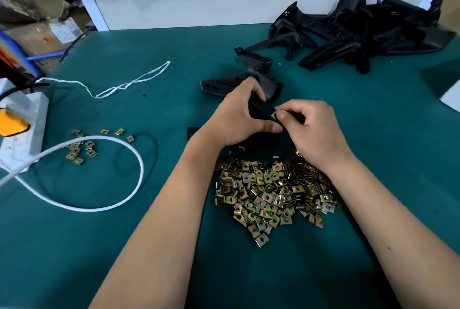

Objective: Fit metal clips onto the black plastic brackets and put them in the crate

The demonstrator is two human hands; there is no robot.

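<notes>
My left hand point(239, 114) grips a black plastic bracket point(260, 109) above the green table. My right hand point(311, 127) pinches a brass-coloured metal clip point(274, 115) against the bracket's edge, right beside my left thumb. Most of the bracket is hidden by both hands. A large heap of metal clips point(271, 191) lies just in front of me, under my right wrist. A pile of black brackets point(348, 32) sits at the back right, with one more bracket point(239, 79) lying just behind my left hand. No crate is in view.
Several loose clips point(82, 147) lie at the left, near a looped white cable point(119, 174) and a white power strip point(22, 134). A white string point(124, 84) runs across the green mat. Cardboard boxes point(37, 22) stand at the far left.
</notes>
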